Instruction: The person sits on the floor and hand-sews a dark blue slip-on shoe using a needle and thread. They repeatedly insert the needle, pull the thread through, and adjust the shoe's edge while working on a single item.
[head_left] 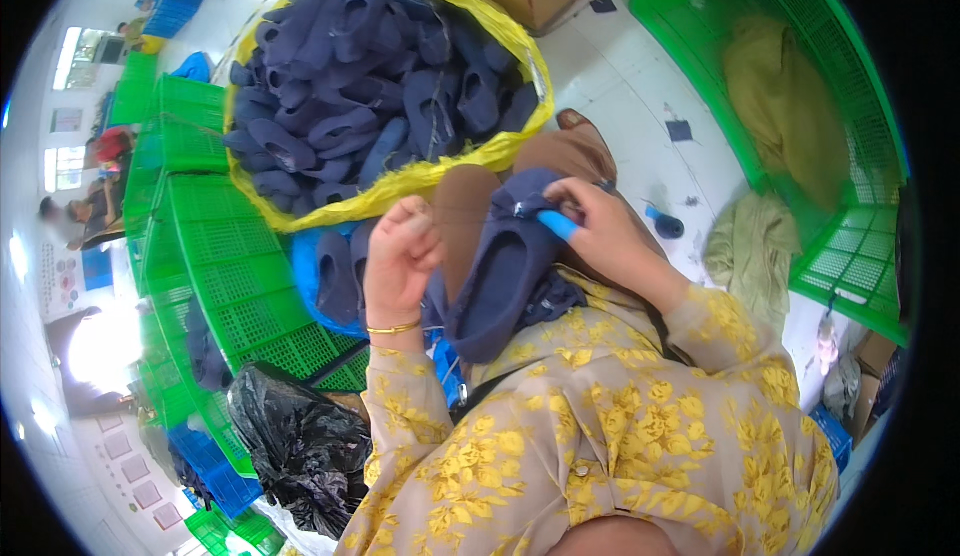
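Slipper (498,274), navy, lies on the brown-clad lap (463,214), mid-frame, prob. partway thru work. R hand (600,228) has thumb & fingers pinched on its upper end; L hand (404,248), raised just left of it, has fingers curled in, can't tell if it grips anything. Similar navy slippers (365,81) fill yellow sack (395,188), upper ctr.; done vs. to-do pcs. unclear.

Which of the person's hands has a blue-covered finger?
The right hand, gripping the dark blue slipper, has the blue finger covering; the left hand, with the gold bangle at its wrist, shows none.
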A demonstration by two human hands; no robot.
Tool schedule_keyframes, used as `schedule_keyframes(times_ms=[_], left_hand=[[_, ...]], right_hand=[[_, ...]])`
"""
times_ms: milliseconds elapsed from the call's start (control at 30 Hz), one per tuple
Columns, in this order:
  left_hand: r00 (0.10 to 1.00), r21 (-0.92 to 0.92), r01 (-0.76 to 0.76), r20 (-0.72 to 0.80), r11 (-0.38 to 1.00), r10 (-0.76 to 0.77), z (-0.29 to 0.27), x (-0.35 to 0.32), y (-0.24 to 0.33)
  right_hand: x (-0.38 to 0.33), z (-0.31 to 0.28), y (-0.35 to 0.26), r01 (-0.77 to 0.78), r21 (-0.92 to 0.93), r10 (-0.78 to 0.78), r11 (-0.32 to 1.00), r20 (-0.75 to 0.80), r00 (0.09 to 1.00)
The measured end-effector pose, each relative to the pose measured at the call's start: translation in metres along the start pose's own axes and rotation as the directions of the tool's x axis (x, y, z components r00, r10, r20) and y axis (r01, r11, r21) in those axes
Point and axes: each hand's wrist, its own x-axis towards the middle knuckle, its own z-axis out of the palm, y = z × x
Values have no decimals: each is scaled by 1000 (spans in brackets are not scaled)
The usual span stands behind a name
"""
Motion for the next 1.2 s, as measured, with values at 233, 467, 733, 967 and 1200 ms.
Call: schedule_keyframes(times_ms=[233, 467, 733, 967, 1200], left_hand=[[940, 592, -97, -210, 800, 269, -16, 11, -18], [935, 469, -81, -271, 879, 230, 2, 26, -40], [941, 60, -107, -317, 992, 120, -25, 34, -56], [995, -55, -46, -88, 997, 41, 4, 40, -50], [721, 709, -459, -56, 536, 690, 4, 58, -67]], right_hand=[[-78, -64, 27, -254, 744, 378, 618, 2, 926], [-102, -70, 58, -279, 847, 487, 452, 27, 873], [-97, -74, 92, -254, 912, 566, 323, 29, 824], [-106, -81, 145, -232, 915, 501, 329, 39, 864], [-101, -84, 150, -146, 951, 523, 273, -19, 852]])
